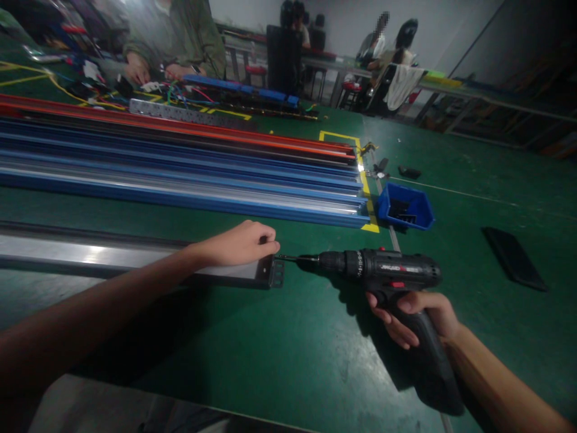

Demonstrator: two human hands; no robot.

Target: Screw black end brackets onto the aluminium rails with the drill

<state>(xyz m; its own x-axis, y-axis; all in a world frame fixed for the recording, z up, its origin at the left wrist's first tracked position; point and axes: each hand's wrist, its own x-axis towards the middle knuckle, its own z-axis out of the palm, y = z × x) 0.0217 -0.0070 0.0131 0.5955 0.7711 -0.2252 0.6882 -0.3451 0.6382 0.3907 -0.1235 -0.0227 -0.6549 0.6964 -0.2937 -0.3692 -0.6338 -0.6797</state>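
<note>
My right hand [410,319] is wrapped round the grip of a black cordless drill [383,267]. The drill lies level, its long bit pointing left at the end of a grey metal profile [225,275]. A black end cap [276,273] with small slots sits on that end. My left hand [241,243] is closed over the profile just behind the cap, thumb and curled forefinger close to the bit's tip. Its other fingers are hidden behind the hand. Whether the bit touches a screw there is too small to tell.
Blue profiles [225,189] and red profiles [225,130] lie beyond on the green table. At right are a blue bin [406,207] with black parts and a dark flat object [514,258]. Across the table a person's hands [139,69] are among wires.
</note>
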